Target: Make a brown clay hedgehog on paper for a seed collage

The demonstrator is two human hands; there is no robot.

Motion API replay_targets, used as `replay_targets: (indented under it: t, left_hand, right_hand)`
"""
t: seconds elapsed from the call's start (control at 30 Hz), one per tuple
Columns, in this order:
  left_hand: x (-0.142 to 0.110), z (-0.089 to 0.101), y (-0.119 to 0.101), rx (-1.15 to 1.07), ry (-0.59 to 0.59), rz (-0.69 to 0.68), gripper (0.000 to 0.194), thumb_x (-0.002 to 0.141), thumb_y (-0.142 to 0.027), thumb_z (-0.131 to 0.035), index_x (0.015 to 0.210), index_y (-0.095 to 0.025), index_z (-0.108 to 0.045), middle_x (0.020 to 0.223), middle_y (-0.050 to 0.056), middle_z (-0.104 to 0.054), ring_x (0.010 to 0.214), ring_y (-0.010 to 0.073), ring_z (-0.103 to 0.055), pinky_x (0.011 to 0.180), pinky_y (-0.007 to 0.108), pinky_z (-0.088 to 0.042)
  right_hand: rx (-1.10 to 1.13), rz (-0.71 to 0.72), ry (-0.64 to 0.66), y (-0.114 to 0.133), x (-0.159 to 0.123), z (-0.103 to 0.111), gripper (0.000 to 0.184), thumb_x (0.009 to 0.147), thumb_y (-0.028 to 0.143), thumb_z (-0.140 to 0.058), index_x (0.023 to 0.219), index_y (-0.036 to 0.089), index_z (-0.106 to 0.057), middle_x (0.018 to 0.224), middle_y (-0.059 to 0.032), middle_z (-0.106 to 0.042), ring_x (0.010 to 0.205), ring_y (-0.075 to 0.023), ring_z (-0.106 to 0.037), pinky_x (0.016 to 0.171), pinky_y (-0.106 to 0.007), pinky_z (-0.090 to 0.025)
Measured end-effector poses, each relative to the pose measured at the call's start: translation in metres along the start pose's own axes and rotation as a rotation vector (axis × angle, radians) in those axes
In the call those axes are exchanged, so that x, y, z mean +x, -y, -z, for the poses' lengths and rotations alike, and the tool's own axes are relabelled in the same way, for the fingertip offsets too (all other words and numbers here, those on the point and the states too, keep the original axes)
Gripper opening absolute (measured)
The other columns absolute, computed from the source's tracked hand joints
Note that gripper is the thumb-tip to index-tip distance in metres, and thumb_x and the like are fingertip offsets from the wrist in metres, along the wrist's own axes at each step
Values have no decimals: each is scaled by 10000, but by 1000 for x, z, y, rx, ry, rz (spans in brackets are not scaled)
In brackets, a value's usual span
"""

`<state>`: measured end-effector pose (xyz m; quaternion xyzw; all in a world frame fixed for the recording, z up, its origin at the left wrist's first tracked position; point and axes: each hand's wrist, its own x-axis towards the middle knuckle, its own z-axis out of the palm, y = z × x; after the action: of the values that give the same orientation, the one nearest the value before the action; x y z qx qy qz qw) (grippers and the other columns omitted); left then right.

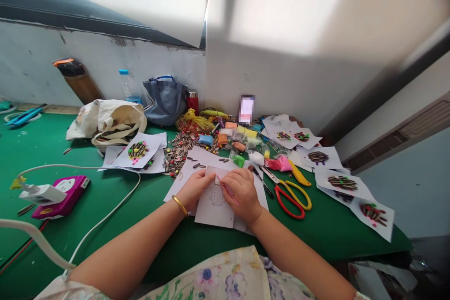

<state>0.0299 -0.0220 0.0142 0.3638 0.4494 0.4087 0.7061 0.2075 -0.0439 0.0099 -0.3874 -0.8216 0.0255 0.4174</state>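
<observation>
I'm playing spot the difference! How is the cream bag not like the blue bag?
The cream bag is pale, but the blue bag is a dusty blue. The cream bag lies slumped with its straps flopped loosely in front, while the blue bag sits up more, its strap hanging down its side. Both have straps and rest on the green table.

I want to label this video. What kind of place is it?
Probably a craft table in a room: scissors, a heap of seeds and papers decorated with seeds show it.

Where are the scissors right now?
In the head view, the scissors lie on the green table, just right of the right hand, below the yellow cutter-like tool.
</observation>
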Motion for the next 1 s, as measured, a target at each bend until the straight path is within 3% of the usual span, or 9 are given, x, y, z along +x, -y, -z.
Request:
replay_targets:
  t: [0.77,1.0]
  left_hand:
    - [3,2,3,10,-31,-15,391,642,-452,-787,841,-145,-649,723,38,-703,600,158,-623,567,252,-472]
    - [4,2,3,-2,-10,3,388,654,-461,-785,842,-152,-644,719,42,-705,599,168,-642,578,266,-488]
  right_hand:
    - [26,-11,14,1,0,3,200,871,174,-592,1024,276,-671,954,-23,-700,982,-236,-563,929,-456,-381]
    - [179,-149,-159,-12,0,2,143,883,190,-574,950,257,-681,928,-39,-696,990,-242,-602,930,-462,-450]
